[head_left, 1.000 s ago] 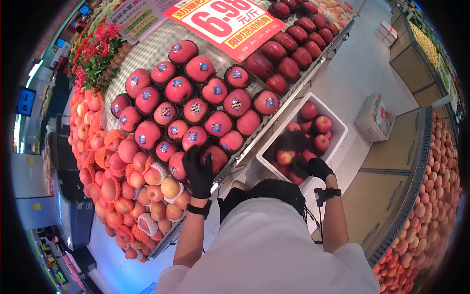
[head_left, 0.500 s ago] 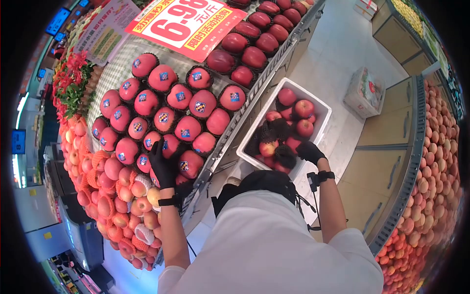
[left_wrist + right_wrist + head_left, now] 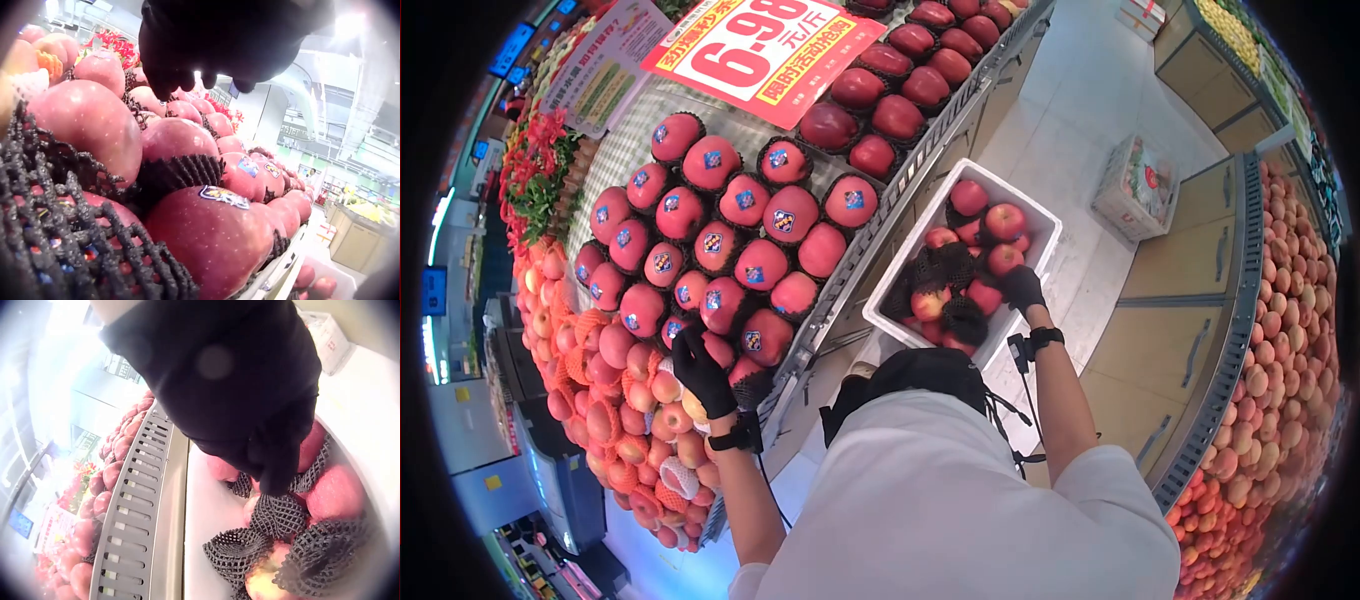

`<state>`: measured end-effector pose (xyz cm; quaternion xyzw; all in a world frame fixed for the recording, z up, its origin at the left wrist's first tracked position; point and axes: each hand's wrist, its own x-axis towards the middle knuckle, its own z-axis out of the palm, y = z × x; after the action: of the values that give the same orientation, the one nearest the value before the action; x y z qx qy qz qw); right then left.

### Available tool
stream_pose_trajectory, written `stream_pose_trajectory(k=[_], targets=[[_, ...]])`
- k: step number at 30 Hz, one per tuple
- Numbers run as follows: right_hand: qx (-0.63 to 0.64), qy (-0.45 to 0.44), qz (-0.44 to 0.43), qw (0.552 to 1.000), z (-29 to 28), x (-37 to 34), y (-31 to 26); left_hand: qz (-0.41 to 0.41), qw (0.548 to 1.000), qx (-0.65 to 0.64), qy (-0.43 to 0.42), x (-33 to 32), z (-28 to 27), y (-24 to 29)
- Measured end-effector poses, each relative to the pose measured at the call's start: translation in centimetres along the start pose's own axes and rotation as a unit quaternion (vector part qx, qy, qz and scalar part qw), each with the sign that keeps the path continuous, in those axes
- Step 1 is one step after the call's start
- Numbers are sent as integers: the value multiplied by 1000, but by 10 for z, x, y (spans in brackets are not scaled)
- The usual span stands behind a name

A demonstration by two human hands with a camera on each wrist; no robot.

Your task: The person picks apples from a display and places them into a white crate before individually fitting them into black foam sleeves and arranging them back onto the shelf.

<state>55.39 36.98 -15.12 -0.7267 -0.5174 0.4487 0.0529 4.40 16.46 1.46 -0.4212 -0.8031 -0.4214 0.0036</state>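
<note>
My left hand (image 3: 703,372), in a black glove, hovers over the front left corner of a display of red apples (image 3: 715,305) with blue stickers. In the left wrist view its fingers extend above the fruit with nothing held, and a stickered apple (image 3: 209,240) sits in front. My black-gloved right hand (image 3: 1025,288) is at the right side of a white foam box (image 3: 878,318) with apples inside. In the right wrist view its fingers point down, right at a black mesh sleeve (image 3: 278,515); I cannot tell whether they pinch anything. Another apple (image 3: 337,490) lies beside them.
A metal rail (image 3: 840,300) edges the display. Net-wrapped apples (image 3: 635,410) pile up at left, darker apples (image 3: 900,118) sit at the back under a price sign (image 3: 765,60). A box (image 3: 1137,188) stands on the floor; another fruit counter (image 3: 1255,330) runs along the right.
My left hand has moved left off an apple near the display's front edge, whose sticker now shows. My right hand has moved out of the box's near end, along its right side. The view has shifted.
</note>
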Motion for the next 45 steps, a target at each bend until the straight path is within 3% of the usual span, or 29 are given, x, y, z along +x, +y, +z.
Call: stream_pose_trajectory(k=[2, 4, 5, 8, 12, 13, 14, 16, 20, 24, 33, 36, 39, 42, 43, 45], targets=[[-129, 154, -127, 971, 18, 42, 32, -35, 998, -35, -29, -11, -6, 38], [-60, 235, -150, 958, 16, 49, 24, -59, 994, -13, -87, -25, -12, 45], [-23, 275, -161, 948, 15, 53, 17, -15, 997, 30, -74, -34, -7, 46], [-92, 232, -128, 960, -7, 48, -31, -40, 995, -29, -92, -53, -2, 57], [-245, 215, -104, 940, 1, 77, -47, -171, 968, -146, -111, -69, 4, 64], [-285, 168, -61, 942, 3, 89, -51, -131, 978, -150, -65, -79, 13, 46], [-305, 168, -57, 936, 6, 98, -52, -133, 974, -151, -100, -85, 11, 28], [-345, 165, -50, 923, 14, 117, -51, -137, 964, -150, -169, -81, 6, 50], [-379, 135, 0, 915, 24, 141, -54, -171, 957, -142, -186, -87, 12, 55], [-391, 127, -8, 912, 20, 139, -60, -212, 947, -139, -195, -91, 15, 61], [-357, 134, -74, 921, 15, 137, -53, -227, 936, -167, -211, -98, 21, 60], [-343, 196, -120, 911, 18, 136, -42, -202, 943, -147, -222, -94, 21, 64], [-294, 176, -108, 933, 11, 128, -37, -183, 942, -161, -230, -87, 26, 69], [-253, 186, -188, 931, 0, 99, -33, -133, 934, -221, -246, -80, 33, 71], [-191, 218, -187, 939, -7, 64, -56, -138, 926, -252, -245, -77, 36, 74], [-91, 214, -275, 933, -13, 39, -64, -151, 907, -309, -243, -72, 42, 83]])
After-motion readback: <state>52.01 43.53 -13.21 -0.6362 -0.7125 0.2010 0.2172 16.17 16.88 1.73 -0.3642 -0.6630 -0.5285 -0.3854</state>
